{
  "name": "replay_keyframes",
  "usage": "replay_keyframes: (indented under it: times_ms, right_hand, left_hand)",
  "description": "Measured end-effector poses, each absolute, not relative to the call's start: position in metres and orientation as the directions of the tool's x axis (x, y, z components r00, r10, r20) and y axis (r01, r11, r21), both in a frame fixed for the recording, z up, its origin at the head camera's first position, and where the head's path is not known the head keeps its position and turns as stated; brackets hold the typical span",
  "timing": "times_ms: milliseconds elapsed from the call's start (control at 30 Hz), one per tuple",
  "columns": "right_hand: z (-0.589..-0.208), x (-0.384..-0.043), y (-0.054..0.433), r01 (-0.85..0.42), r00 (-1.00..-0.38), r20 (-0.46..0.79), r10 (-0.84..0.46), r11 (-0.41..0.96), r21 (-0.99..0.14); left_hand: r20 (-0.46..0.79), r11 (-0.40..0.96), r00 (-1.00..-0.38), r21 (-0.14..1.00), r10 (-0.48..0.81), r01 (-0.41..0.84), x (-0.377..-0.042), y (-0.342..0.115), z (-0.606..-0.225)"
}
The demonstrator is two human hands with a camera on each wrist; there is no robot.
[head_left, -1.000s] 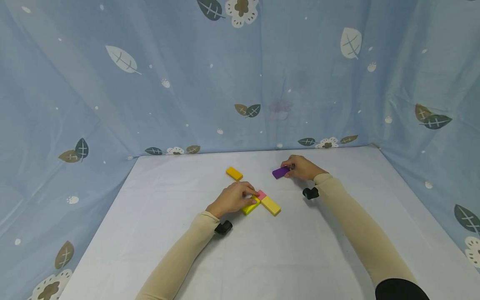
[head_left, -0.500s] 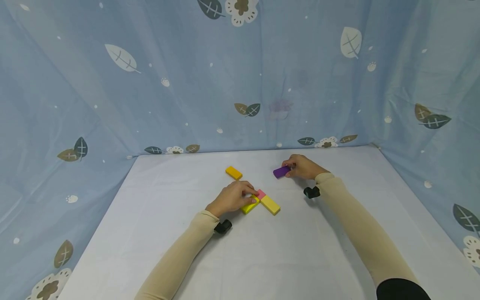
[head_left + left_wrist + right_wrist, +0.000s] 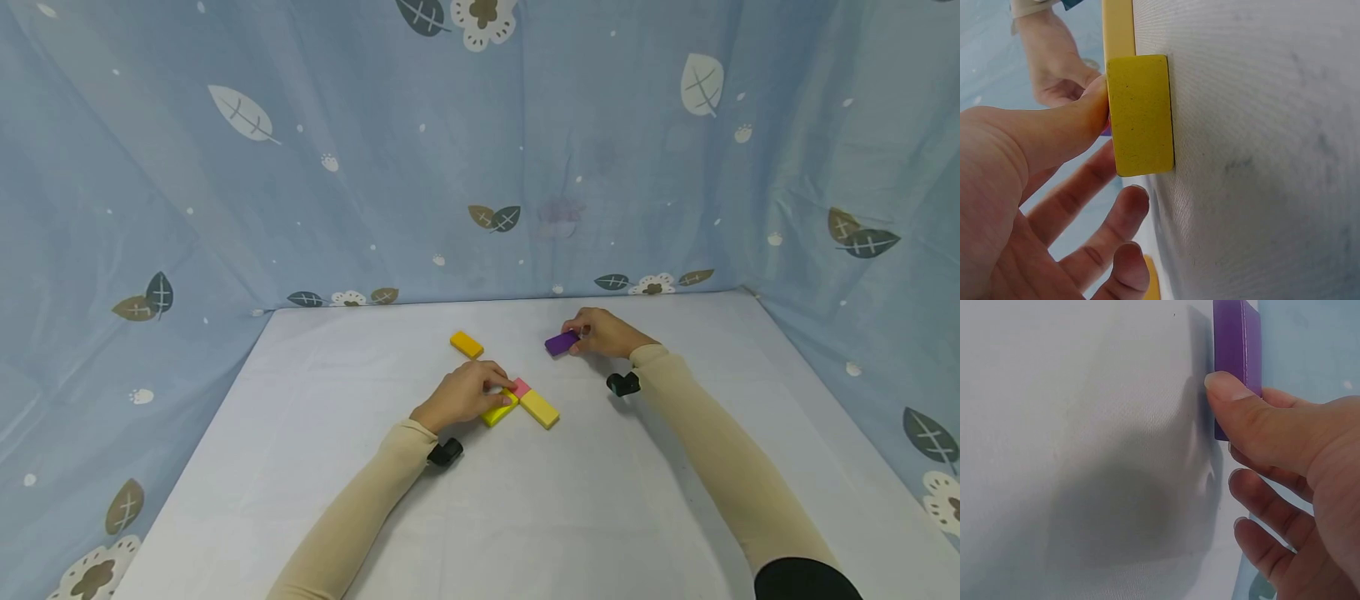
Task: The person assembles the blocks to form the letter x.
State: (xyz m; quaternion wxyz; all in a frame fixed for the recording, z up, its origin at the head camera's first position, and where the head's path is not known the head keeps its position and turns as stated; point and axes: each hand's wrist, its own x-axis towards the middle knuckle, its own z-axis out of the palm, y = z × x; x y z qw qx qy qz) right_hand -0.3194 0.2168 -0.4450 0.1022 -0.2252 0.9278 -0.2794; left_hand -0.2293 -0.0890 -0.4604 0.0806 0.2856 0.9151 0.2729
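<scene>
In the head view, my left hand (image 3: 461, 395) rests at a bright yellow block (image 3: 498, 414), its thumb and index finger pinching it. The left wrist view has this yellow block (image 3: 1141, 115) end-on against the white cloth, with the thumb along its upper side. Touching its far end are a pink block (image 3: 521, 387), partly hidden by my fingers, and a pale yellow block (image 3: 540, 409) at an angle. Farther right, my right hand (image 3: 606, 335) pinches a purple block (image 3: 561, 343) by one end. The right wrist view shows the thumb across this purple block (image 3: 1230, 347), low over the cloth.
An orange-yellow block (image 3: 467, 344) lies apart, just beyond my left hand. White cloth covers the table (image 3: 525, 517). A blue patterned curtain (image 3: 360, 150) stands behind and along both sides. Each wrist carries a small black camera (image 3: 446, 452).
Almost nothing differs. Both hands keep their holds on the yellow and purple blocks; the head view has shifted very slightly.
</scene>
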Motion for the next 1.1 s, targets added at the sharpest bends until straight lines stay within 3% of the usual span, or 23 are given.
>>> replay_keyframes:
  times_ms: [1100]
  right_hand:
    - [-0.436, -0.310, 0.209, -0.388, -0.853, -0.093, -0.514, 0.743, -0.546]
  left_hand:
    - [0.010, 0.680, -0.823, 0.558, 0.568, 0.476, -0.229, -0.089, -0.460]
